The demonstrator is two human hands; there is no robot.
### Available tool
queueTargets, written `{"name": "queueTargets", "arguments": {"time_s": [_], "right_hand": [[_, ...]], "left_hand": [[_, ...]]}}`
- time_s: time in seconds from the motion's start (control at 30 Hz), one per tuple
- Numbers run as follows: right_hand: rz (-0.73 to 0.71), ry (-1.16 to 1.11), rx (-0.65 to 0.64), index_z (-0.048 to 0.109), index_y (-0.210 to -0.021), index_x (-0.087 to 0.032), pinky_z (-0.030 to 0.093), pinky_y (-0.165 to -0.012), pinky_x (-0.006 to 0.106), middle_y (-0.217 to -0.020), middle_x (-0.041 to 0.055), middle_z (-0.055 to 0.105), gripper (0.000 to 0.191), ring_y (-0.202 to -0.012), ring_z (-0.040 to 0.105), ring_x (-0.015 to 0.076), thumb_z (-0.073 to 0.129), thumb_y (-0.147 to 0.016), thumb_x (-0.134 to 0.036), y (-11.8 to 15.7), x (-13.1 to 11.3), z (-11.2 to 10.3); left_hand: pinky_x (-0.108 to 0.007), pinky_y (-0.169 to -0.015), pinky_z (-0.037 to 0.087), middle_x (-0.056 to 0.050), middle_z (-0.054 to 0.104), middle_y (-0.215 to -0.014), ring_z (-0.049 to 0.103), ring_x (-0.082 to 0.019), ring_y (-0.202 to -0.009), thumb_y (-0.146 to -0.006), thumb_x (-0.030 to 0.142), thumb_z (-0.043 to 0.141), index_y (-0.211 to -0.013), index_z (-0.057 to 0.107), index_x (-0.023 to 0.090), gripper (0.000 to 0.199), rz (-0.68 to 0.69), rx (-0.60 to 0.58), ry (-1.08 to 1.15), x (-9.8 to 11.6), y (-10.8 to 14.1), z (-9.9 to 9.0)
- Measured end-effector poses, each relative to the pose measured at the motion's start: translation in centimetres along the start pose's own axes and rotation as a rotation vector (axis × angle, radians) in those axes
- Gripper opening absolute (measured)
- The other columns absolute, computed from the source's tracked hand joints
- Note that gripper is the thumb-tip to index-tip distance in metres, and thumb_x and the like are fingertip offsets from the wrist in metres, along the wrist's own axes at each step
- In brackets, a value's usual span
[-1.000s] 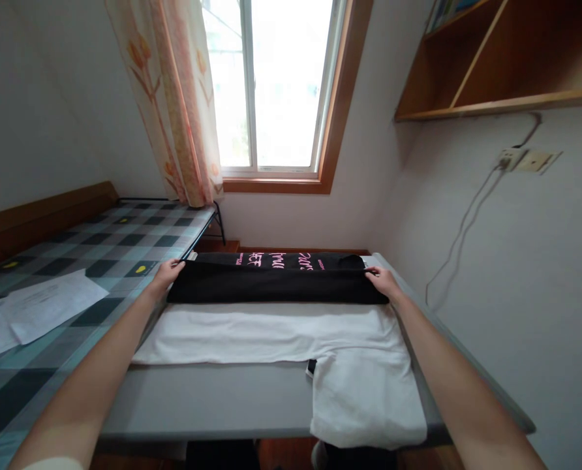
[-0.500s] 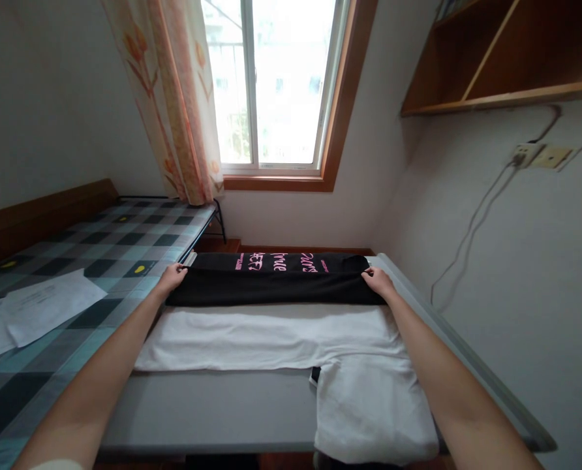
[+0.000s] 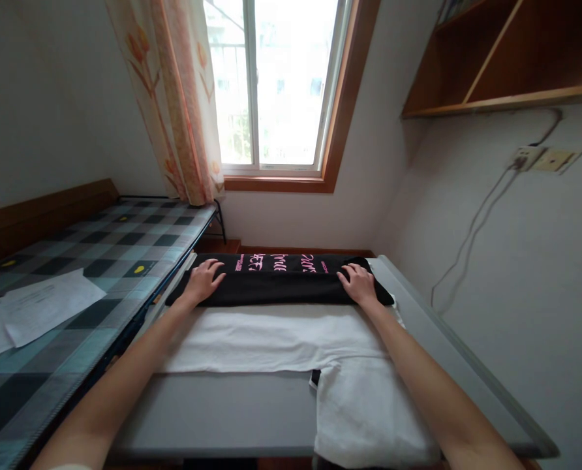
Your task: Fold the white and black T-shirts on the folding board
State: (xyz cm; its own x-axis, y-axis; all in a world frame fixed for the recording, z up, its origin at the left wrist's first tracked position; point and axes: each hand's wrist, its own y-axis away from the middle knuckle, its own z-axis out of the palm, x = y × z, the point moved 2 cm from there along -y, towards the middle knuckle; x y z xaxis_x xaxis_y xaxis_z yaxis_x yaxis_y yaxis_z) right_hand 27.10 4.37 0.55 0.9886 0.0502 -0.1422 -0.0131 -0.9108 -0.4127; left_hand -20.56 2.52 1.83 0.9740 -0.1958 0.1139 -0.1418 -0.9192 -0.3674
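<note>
A black shirt with pink lettering (image 3: pixel 281 288) lies folded in a long strip across the far part of the grey table. My left hand (image 3: pixel 204 281) rests on the strip's left part, fingers spread. On its right part lies my right hand (image 3: pixel 359 283), also with fingers apart. Neither hand grips the cloth. A white shirt (image 3: pixel 261 336) is spread on the near side of the black one, touching or partly under it. Its sleeve (image 3: pixel 369 408) reaches toward the table's near edge.
The grey table (image 3: pixel 232 411) stands close to a bed with a checked mattress (image 3: pixel 168 225) on the left. Papers (image 3: pixel 51 307) lie on the mattress. A wooden wall shelf (image 3: pixel 506 98) hangs at upper right, above a socket with cables (image 3: pixel 526 158). A curtain (image 3: pixel 183 104) hangs beside the window.
Both hands have let go of the black shirt's end corners. They have moved inward and now lie on the folded strip with fingers spread.
</note>
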Motion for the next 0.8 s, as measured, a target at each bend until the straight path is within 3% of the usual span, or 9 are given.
{"name": "queueTargets", "arguments": {"time_s": [0.1, 0.2, 0.37, 0.47, 0.67, 0.8], "right_hand": [[-0.172, -0.037, -0.111, 0.056, -0.131, -0.023, 0.030, -0.107, 0.042, -0.142, 0.0084, 0.050, 0.052, -0.132, 0.040, 0.0251, 0.030, -0.095, -0.052, 1.0, -2.5, 1.0], [-0.212, 0.014, -0.242, 0.047, -0.140, -0.029, 0.023, -0.111, 0.045, -0.149, 0.0049, 0.041, 0.059, -0.139, 0.031, 0.0242, 0.022, -0.095, -0.058, 1.8, -2.1, 2.0], [-0.144, 0.109, -0.293, 0.036, -0.147, -0.030, 0.019, -0.114, 0.045, -0.155, 0.0057, 0.030, 0.063, -0.143, 0.022, 0.0229, 0.018, -0.095, -0.060, 1.9, 2.7, 1.8], [-0.036, 0.129, -0.334, 0.031, -0.148, -0.032, 0.020, -0.113, 0.051, -0.156, 0.0055, 0.026, 0.063, -0.143, 0.022, 0.0256, 0.018, -0.094, -0.061, 1.7, 5.1, 1.4], [0.017, 0.118, -0.344, 0.030, -0.149, -0.031, 0.024, -0.111, 0.050, -0.156, 0.0053, 0.027, 0.065, -0.141, 0.026, 0.0275, 0.015, -0.093, -0.061, 1.7, 5.9, 1.3], [0.022, 0.116, -0.327, 0.032, -0.148, -0.030, 0.029, -0.109, 0.047, -0.152, 0.0063, 0.036, 0.064, -0.139, 0.031, 0.0262, 0.019, -0.093, -0.061, 1.7, 5.9, 1.6]], "left_hand": [[-0.045, -0.110, 0.028, -0.005, 0.042, -0.147, 0.033, -0.027, -0.138, -0.094, 0.051, 0.037, -0.136, 0.050, 0.030, 0.049, 0.225, -0.107, 0.071, 4.2, 0.4, 1.9], [-0.054, -0.113, 0.017, -0.001, 0.032, -0.154, 0.021, -0.030, -0.143, -0.092, 0.058, 0.035, -0.143, 0.039, 0.035, 0.056, 0.226, -0.207, 0.054, 6.0, 1.3, 3.5], [-0.058, -0.113, 0.013, -0.001, 0.028, -0.156, 0.017, -0.032, -0.144, -0.092, 0.060, 0.032, -0.146, 0.033, 0.036, 0.059, 0.126, -0.233, 0.017, 5.0, 2.6, 4.1], [-0.056, -0.114, 0.013, -0.001, 0.028, -0.155, 0.018, -0.031, -0.144, -0.093, 0.059, 0.033, -0.146, 0.033, 0.035, 0.059, 0.101, -0.223, 0.003, 4.0, 3.3, 3.8], [-0.047, -0.114, 0.022, -0.001, 0.036, -0.152, 0.030, -0.025, -0.141, -0.095, 0.056, 0.029, -0.143, 0.040, 0.033, 0.055, 0.105, -0.226, 0.009, 2.4, 4.1, 2.6], [-0.042, -0.110, 0.029, -0.008, 0.049, -0.142, 0.043, -0.024, -0.132, -0.096, 0.050, 0.029, -0.137, 0.050, 0.024, 0.053, 0.032, -0.134, -0.030, 1.6, 3.0, 1.9]]}}
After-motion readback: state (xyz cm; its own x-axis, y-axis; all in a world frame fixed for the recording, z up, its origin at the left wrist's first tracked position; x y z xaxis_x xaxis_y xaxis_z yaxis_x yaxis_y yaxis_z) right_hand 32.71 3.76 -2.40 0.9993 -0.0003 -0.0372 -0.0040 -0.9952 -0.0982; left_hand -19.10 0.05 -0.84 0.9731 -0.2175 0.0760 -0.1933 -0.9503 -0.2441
